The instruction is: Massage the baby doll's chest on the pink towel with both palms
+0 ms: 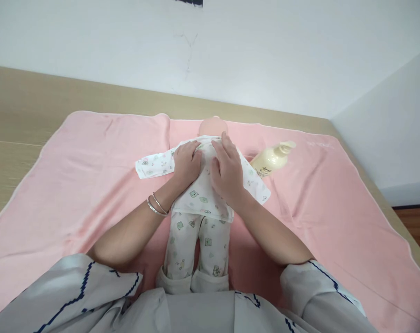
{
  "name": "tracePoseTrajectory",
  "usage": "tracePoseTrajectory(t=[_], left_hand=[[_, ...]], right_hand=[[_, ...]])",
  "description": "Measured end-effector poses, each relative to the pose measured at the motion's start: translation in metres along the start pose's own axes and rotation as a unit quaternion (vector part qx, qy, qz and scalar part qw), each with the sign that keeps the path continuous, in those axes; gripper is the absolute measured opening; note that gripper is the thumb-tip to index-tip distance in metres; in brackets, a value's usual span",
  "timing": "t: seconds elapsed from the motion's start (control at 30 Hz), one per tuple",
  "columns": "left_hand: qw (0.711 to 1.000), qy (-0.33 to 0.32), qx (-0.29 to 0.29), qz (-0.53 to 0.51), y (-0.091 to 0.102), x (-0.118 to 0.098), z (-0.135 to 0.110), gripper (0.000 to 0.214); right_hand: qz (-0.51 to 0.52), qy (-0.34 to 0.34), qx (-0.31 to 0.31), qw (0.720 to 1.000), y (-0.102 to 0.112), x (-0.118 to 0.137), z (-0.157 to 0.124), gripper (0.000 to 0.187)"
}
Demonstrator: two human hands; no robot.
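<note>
A baby doll (213,127) lies stretched out on a pink blanket, its head away from me and its legs toward me. It wears a white printed top (199,196) and matching printed trousers (184,243). My left hand (188,163) rests on the left side of the top near the shoulder, fingers laid over the cloth. On the right side of the top lies my right hand (227,171), fingers stretched out toward the doll's neck. Neither hand grips anything that I can see. The doll's face does not show.
The pink blanket (321,208) covers much of a wooden surface (19,106) that meets a white wall. A cream pump bottle (270,159) lies on its side to the right of the doll, partly behind the sleeve.
</note>
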State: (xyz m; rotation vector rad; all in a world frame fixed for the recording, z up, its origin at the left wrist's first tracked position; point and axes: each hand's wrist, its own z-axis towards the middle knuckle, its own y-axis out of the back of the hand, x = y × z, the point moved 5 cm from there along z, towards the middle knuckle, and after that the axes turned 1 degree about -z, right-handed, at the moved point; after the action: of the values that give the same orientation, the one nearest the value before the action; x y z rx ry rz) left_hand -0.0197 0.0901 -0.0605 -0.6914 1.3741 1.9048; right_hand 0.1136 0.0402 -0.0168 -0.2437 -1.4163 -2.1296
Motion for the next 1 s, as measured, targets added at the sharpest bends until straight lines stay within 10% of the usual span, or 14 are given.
tracePoseTrajectory(t=[0.17, 0.43, 0.63, 0.87, 1.0], left_hand=[[1.0, 0.003, 0.0, -0.002, 0.0, 0.0, 0.0, 0.04], [1.0, 0.009, 0.005, -0.008, 0.002, -0.002, 0.0, 0.039], [1.0, 0.006, 0.006, -0.005, 0.0, 0.0, 0.002, 0.04], [1.0, -0.002, 0.001, -0.005, 0.0, 0.0, 0.0, 0.042], [1.0, 0.002, -0.002, -0.007, -0.001, 0.002, 0.0, 0.041]], right_hand=[[-0.037, -0.039, 0.112, 0.992, -0.017, -0.001, 0.004, 0.055], [-0.006, -0.008, 0.002, 1.0, 0.009, 0.002, 0.003, 0.056], [-0.04, -0.025, 0.108, 0.993, -0.013, 0.003, 0.003, 0.052], [-0.02, 0.001, 0.018, 1.0, 0.012, 0.01, 0.002, 0.059], [-0.056, -0.022, 0.091, 0.994, -0.008, 0.005, 0.003, 0.058]])
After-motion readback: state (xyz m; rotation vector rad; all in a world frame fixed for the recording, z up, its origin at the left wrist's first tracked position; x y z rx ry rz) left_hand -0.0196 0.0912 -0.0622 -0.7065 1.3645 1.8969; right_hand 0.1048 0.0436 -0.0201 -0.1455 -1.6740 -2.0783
